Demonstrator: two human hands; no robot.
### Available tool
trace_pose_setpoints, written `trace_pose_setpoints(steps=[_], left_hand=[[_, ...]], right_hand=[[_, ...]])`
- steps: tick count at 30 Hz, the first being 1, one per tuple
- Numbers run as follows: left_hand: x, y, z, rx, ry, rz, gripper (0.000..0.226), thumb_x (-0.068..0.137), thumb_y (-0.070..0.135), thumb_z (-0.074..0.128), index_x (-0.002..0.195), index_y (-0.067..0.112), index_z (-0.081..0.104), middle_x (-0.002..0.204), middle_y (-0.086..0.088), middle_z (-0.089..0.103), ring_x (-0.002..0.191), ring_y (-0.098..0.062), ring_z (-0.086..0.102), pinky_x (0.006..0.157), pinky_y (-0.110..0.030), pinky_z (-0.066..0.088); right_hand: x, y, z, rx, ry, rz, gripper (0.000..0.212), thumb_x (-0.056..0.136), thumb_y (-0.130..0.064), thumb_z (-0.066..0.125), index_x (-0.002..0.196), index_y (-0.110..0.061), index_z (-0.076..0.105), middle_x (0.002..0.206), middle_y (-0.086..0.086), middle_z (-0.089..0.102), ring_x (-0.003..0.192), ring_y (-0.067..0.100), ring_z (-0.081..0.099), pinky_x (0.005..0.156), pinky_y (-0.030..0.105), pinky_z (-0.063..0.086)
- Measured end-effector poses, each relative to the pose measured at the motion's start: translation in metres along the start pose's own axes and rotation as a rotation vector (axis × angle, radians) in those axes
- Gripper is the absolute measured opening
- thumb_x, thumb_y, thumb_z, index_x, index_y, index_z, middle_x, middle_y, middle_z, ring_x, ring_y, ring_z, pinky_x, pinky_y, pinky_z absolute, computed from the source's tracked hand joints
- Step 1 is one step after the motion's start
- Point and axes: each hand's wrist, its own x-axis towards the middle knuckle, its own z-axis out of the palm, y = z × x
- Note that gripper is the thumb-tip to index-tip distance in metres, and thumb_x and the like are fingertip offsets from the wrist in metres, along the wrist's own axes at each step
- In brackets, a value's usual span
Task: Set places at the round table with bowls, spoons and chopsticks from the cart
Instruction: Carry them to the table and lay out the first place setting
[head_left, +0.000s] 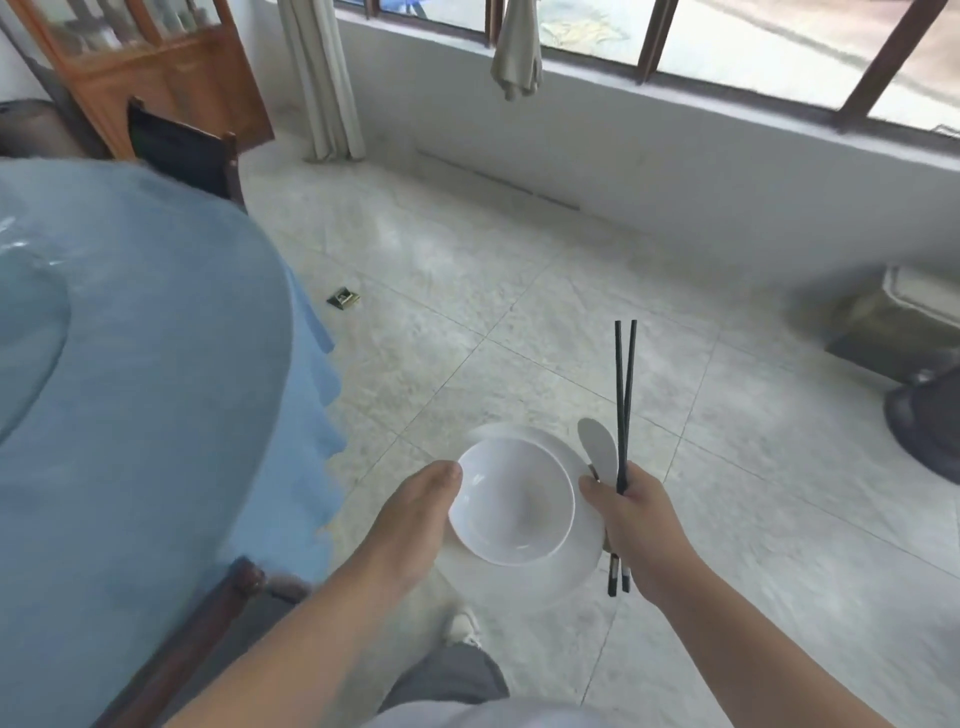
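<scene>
The grip of the left hand (415, 512) is closed on the left rim of a white bowl (511, 501), with the thumb laid over the rim and the other fingers hidden beneath. The bowl is carried on a white plate (576, 556), which shows past it on the right and below; whether the plate is also held from underneath cannot be told. The grip of the right hand (631, 519) is clamped on 2 black chopsticks (623, 395) and a white spoon (597, 447), all held together. The chopsticks are held nearly upright, side by side, with the long ends rising well above the fist and the short ends showing below it. The spoon's bowl end stands up just left of the chopsticks, near the plate's right edge.

All of these are held in the air over the pale tiled floor (519, 312), apart from the tabletop (130, 338). The tabletop is covered with a blue cloth, and its rounded edge lies to the left of the left hand. A dark chair (182, 150) stands at its far edge and another chair's wooden frame (208, 613) is seen below it, beside the left forearm. Open floor is seen ahead and to the right, bounded by a low white wall under windows. A small dark object (344, 298) lies on the floor near the cloth's hem.
</scene>
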Motion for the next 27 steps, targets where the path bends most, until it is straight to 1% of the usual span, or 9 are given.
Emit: trace_pose_setpoints(steps=[2,4,10,14,17,19,21,24,27], left_hand=[[0.048,0.023,-0.012,-0.014,-0.015,0.002,0.030,0.103,0.039,0.039,0.096,0.031,0.067,0.106,0.002,0.069,0.104,-0.017,0.062,0.095,-0.038,0.046],[0.094,0.046,-0.024,-0.016,-0.033,-0.002,0.030,0.103,0.041,0.039,0.098,0.036,0.068,0.105,0.007,0.071,0.103,-0.014,0.064,0.097,-0.041,0.048],[0.228,0.110,-0.044,-0.048,-0.028,-0.017,0.027,0.101,0.041,0.042,0.096,0.046,0.068,0.100,0.015,0.071,0.101,-0.009,0.065,0.086,-0.031,0.048],[0.333,0.139,-0.056,-0.075,0.002,-0.007,0.028,0.103,0.041,0.039,0.107,0.041,0.067,0.108,0.016,0.069,0.107,-0.007,0.062,0.099,-0.039,0.046],[0.406,0.164,-0.069,-0.109,0.088,-0.038,0.029,0.102,0.043,0.040,0.118,0.041,0.064,0.114,0.020,0.066,0.112,-0.002,0.058,0.103,-0.036,0.043],[0.446,0.183,-0.081,-0.135,0.141,-0.070,0.032,0.102,0.043,0.041,0.126,0.037,0.060,0.122,0.020,0.063,0.119,-0.002,0.054,0.106,-0.033,0.040],[0.482,0.199,-0.099,-0.160,0.197,-0.094,0.034,0.102,0.042,0.041,0.130,0.035,0.058,0.126,0.021,0.059,0.120,0.002,0.050,0.102,-0.025,0.038],[0.531,0.217,-0.132,-0.210,0.281,-0.115,0.030,0.102,0.041,0.041,0.127,0.037,0.057,0.123,0.025,0.057,0.114,0.009,0.049,0.087,-0.012,0.036],[0.574,0.222,-0.169,-0.262,0.366,-0.165,0.020,0.102,0.041,0.042,0.106,0.046,0.060,0.108,0.035,0.059,0.097,0.023,0.050,0.077,-0.006,0.036]], right_hand=[[0.043,-0.025,0.005,0.002,0.010,-0.002,0.014,0.083,-0.023,0.062,0.088,-0.010,0.064,0.066,0.001,0.058,0.057,0.020,0.051,0.057,0.036,0.041],[0.083,-0.049,0.008,0.004,0.015,0.005,0.015,0.083,-0.024,0.062,0.087,-0.009,0.063,0.063,0.001,0.056,0.055,0.019,0.048,0.054,0.034,0.039],[0.223,-0.108,0.014,0.024,-0.008,0.005,0.010,0.086,-0.017,0.061,0.084,-0.007,0.061,0.060,0.001,0.049,0.052,0.019,0.039,0.045,0.028,0.032],[0.340,-0.143,0.027,0.011,-0.052,0.002,0.009,0.087,-0.016,0.062,0.088,-0.007,0.062,0.063,0.002,0.051,0.055,0.020,0.042,0.047,0.031,0.034],[0.430,-0.181,0.040,-0.037,-0.121,-0.009,0.007,0.088,-0.016,0.061,0.082,-0.013,0.063,0.060,0.000,0.051,0.052,0.018,0.042,0.047,0.029,0.035],[0.482,-0.210,0.052,-0.071,-0.175,-0.011,0.011,0.087,-0.017,0.061,0.077,-0.017,0.064,0.062,0.000,0.054,0.054,0.018,0.047,0.052,0.033,0.039],[0.530,-0.239,0.069,-0.102,-0.241,-0.012,0.009,0.087,-0.018,0.062,0.079,-0.019,0.065,0.065,0.002,0.057,0.057,0.020,0.050,0.056,0.037,0.041],[0.594,-0.279,0.105,-0.141,-0.344,-0.012,0.006,0.086,-0.020,0.062,0.081,-0.017,0.065,0.066,0.003,0.056,0.057,0.021,0.047,0.054,0.035,0.038],[0.650,-0.311,0.151,-0.174,-0.422,-0.009,0.007,0.084,-0.019,0.063,0.078,-0.016,0.063,0.061,0.000,0.051,0.053,0.019,0.042,0.047,0.030,0.034]])
